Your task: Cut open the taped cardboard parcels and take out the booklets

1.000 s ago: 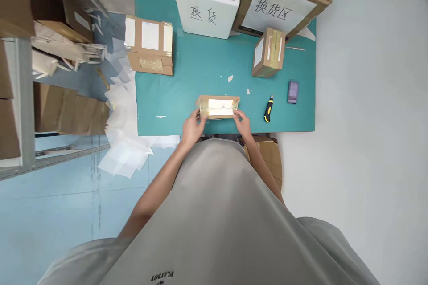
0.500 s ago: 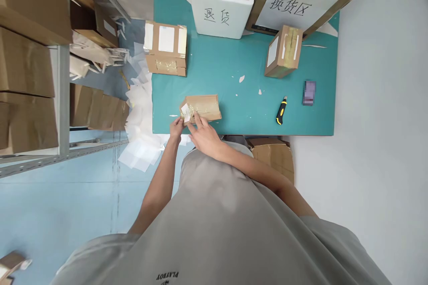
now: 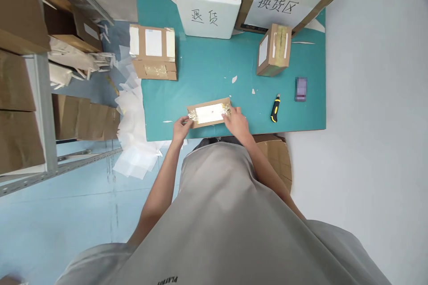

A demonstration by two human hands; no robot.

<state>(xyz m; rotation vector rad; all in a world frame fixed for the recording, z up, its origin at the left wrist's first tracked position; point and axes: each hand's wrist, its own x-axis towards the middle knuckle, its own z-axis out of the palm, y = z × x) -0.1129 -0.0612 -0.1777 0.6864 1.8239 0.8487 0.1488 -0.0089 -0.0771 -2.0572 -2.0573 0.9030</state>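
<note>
A small flat cardboard box [image 3: 209,113] with a white label and clear tape at both ends is at the front edge of the green table [image 3: 200,71]. My left hand [image 3: 181,128] grips its left end, fingers closed round the corner. At the right end, my right hand [image 3: 237,124] holds the box with bent fingers. A black and yellow utility knife [image 3: 275,108] lies to the right, beside a blurred purple object [image 3: 301,89].
Two taped cartons stand at the back left [image 3: 154,52] and right [image 3: 274,51]. Behind are a white bin [image 3: 209,17] and a large open carton [image 3: 284,5], both holding items. Shelving [image 3: 50,111] stands left, with white papers [image 3: 132,142] beside the table.
The small box has been turned so its labelled face shows, and it sits slightly further right. My right hand has moved right, from its left part to its right end. The view has shifted.
</note>
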